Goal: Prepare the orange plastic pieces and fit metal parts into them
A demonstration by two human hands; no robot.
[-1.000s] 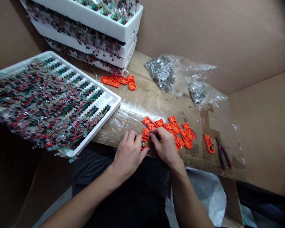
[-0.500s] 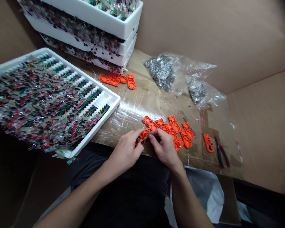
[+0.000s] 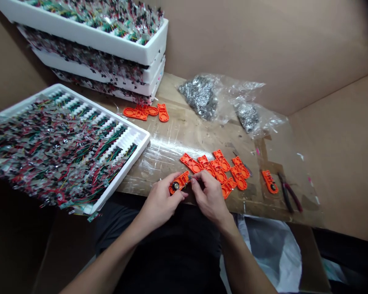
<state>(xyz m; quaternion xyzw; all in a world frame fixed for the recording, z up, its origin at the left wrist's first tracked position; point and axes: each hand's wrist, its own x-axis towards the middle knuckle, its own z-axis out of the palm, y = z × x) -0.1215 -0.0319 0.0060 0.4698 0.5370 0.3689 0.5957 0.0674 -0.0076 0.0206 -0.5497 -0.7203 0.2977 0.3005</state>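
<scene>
My left hand (image 3: 163, 199) is closed round an orange plastic housing (image 3: 181, 179) with a dark round part, a shiny disc at its middle, at the near end. Close by on the right, the fingers of my right hand (image 3: 209, 195) pinch at the housing's far end, where something small and dark shows along with thin wires. Exactly what these fingertips hold is too small to make out. Several more orange housings (image 3: 220, 173) lie open side up on the table, just beyond my right hand.
A white foam tray (image 3: 145, 141) packed with wired circuit parts sits at left. Behind it stand stacked foam trays (image 3: 155, 43). Clear bags (image 3: 202, 96) of small metal parts lie at the back. Another filled housing (image 3: 269, 182) and pliers (image 3: 290, 194) are at right.
The view has shifted slightly. My left fingers have moved back along the housing, so more of it and its round part show. My right hand stays pinched at its end.
</scene>
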